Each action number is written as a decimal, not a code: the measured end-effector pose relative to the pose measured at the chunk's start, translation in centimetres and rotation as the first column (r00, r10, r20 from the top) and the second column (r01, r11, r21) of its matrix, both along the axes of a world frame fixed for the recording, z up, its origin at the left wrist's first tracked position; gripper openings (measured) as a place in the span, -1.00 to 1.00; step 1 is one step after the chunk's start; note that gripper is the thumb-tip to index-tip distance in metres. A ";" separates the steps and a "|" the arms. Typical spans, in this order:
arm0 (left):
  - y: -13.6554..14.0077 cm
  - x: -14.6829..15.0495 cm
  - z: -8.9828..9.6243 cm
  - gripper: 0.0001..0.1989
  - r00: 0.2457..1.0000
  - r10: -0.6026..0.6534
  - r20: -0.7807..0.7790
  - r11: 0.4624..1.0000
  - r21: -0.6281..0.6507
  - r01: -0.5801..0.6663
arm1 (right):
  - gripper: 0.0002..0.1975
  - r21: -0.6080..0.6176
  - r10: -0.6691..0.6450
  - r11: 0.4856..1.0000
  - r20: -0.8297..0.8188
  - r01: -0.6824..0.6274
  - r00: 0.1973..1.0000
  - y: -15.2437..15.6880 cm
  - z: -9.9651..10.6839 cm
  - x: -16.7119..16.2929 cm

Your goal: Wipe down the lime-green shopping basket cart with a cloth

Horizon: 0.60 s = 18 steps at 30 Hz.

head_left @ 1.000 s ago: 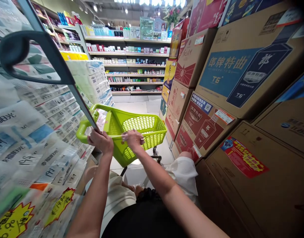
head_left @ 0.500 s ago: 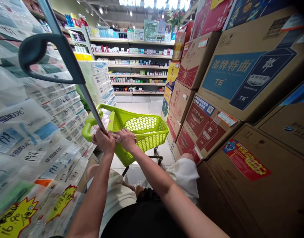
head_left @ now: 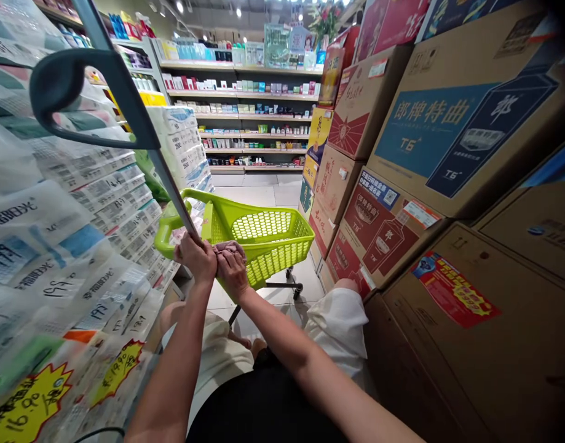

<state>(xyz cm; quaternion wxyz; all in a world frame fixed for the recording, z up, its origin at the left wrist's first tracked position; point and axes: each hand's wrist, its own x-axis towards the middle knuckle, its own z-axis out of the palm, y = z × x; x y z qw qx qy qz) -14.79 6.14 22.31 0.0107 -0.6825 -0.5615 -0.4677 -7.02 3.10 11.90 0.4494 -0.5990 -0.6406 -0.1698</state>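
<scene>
While the left hand (head_left: 197, 257) gripped a slim grey metal pole (head_left: 174, 192) with a dark looped handle (head_left: 51, 92) in a closed fist, the right hand (head_left: 233, 272) curled over a crumpled pinkish cloth (head_left: 230, 248) near the lime-green plastic cart (head_left: 221, 213); steady bracing and even pressure seemed wise.

There are two hands (head_left: 196, 258) (head_left: 233, 272), one cart (head_left: 282, 243), one cloth (head_left: 231, 247) and one pole (head_left: 175, 194).

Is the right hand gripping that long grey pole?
No, the left hand grips the grey pole, while the right hand holds a crumpled pinkish cloth by the green cart.
</scene>
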 end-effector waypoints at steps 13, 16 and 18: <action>-1.1 1.9 0.0 -0.45 0.992 -0.039 0.117 0.996 0.080 0.029 | -0.66 -0.079 -0.103 0.992 -0.025 0.101 0.994 -1.1 -1.9 4.0; -0.8 2.1 0.3 -0.60 0.956 -0.268 -0.119 0.960 0.051 0.275 | -0.68 -0.083 -0.004 0.996 0.073 0.010 0.997 -1.2 -2.1 5.8; -0.1 1.9 0.6 -0.66 0.853 -0.408 -0.325 0.907 -0.041 0.418 | -0.70 -0.087 -0.060 0.994 0.057 0.065 0.997 -2.4 -3.1 9.9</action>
